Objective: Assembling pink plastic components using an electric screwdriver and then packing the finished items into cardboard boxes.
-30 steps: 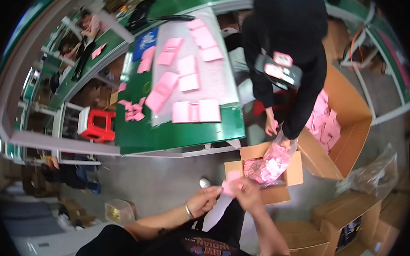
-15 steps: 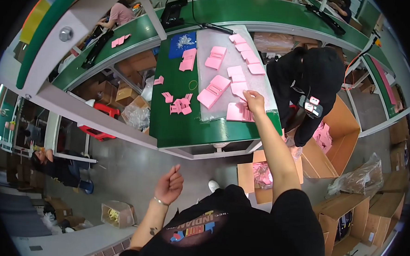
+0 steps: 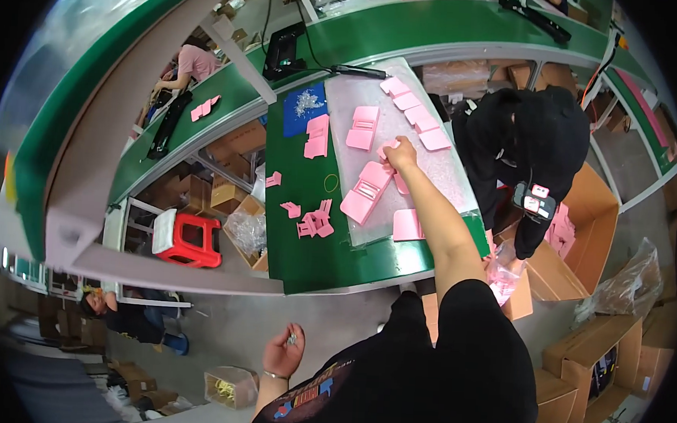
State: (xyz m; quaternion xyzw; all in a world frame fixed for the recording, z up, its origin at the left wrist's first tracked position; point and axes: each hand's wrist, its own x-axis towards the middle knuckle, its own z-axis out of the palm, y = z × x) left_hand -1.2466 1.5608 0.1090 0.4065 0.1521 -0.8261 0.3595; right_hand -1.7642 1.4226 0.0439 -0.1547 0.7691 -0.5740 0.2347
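Note:
My right hand [image 3: 401,153] reaches over the green worktable [image 3: 290,255]. Its fingers are pinched on a small pink plastic piece [image 3: 388,147] above the translucent sheet [image 3: 387,233]. Just left of my forearm lies a larger slotted pink part [image 3: 366,191]. Another pink part [image 3: 408,225] sits near the table's front edge, partly hidden by my arm. My left hand [image 3: 283,352] is held low, off the table, fingers curled around small clear pieces [image 3: 292,337] in the palm. More such clear bits [image 3: 307,103] lie on a blue mat [image 3: 293,123].
Several pink parts [image 3: 315,222] and a rubber band [image 3: 331,183] lie at the table's left. A co-worker in black [image 3: 522,137] bends at the right, hands at a pink-filled bag [image 3: 503,277] beside cartons [image 3: 594,225]. A red stool [image 3: 199,241] stands left of the table.
The view has shifted. My right hand has moved farther in over the sheet, away from the part at the front edge. My left hand has turned, showing clear pieces in its palm.

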